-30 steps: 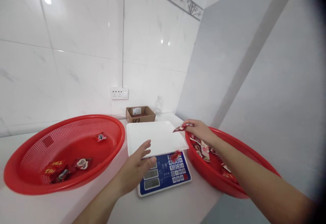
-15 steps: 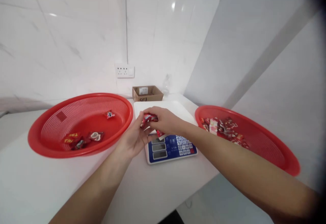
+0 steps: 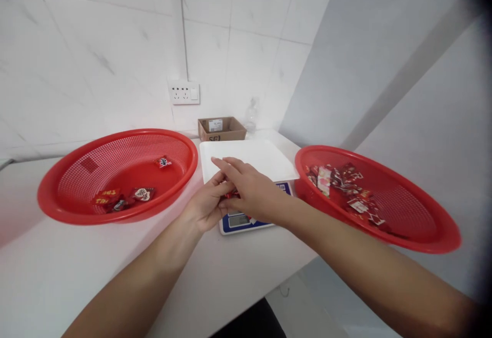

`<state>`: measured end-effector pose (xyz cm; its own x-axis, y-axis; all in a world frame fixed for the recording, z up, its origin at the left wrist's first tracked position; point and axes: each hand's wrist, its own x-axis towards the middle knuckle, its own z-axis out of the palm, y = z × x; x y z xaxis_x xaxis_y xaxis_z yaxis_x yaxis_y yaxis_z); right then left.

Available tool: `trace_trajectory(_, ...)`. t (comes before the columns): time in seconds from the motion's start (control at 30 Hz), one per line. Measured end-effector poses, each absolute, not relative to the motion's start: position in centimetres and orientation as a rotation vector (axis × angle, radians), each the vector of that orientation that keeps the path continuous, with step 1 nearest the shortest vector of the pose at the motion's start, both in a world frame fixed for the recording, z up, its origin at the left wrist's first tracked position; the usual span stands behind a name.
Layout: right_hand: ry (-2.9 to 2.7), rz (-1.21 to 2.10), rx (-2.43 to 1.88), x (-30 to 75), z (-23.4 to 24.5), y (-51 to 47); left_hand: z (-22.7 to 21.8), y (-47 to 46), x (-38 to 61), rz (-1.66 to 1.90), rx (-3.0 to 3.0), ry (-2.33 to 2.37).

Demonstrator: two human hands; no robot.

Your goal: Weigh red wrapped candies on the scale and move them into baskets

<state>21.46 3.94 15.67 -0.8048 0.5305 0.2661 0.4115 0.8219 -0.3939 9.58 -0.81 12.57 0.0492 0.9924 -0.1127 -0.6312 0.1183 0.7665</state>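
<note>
My left hand and my right hand meet over the front of a blue-faced scale with a white weighing pan. Both pinch a small red candy packet that is mostly hidden between the fingers. My right hand lies over the left, its fingers stretched toward the left. A red basket on the left holds a few red packets. Another red basket on the right holds several packets.
A small cardboard box and a clear bottle stand at the back against the tiled wall, under a wall socket. The white counter ends just right of the scale; the right basket overhangs that edge.
My right hand carried a red packet from the right basket to my left hand at the scale's front. Both hands then sank lower over the display. The view tilted downward.
</note>
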Motion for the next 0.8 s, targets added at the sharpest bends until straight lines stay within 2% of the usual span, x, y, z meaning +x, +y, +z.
trace_trajectory(0.33,-2.549,0.495,-0.767,21.8,15.4,4.9,12.7,0.0,9.2,1.515,0.489,0.733)
trace_trajectory(0.6,-2.171,0.657,-0.992,21.2,15.8,10.6,13.8,0.1,7.6,1.655,0.319,0.773)
trace_trajectory(0.7,-2.091,0.582,-1.023,21.3,16.4,11.6,14.2,-0.1,7.5,1.656,0.32,0.781)
trace_trajectory(0.8,-1.993,0.477,-0.867,22.9,16.8,8.8,14.4,-0.3,7.4,1.644,0.329,0.767)
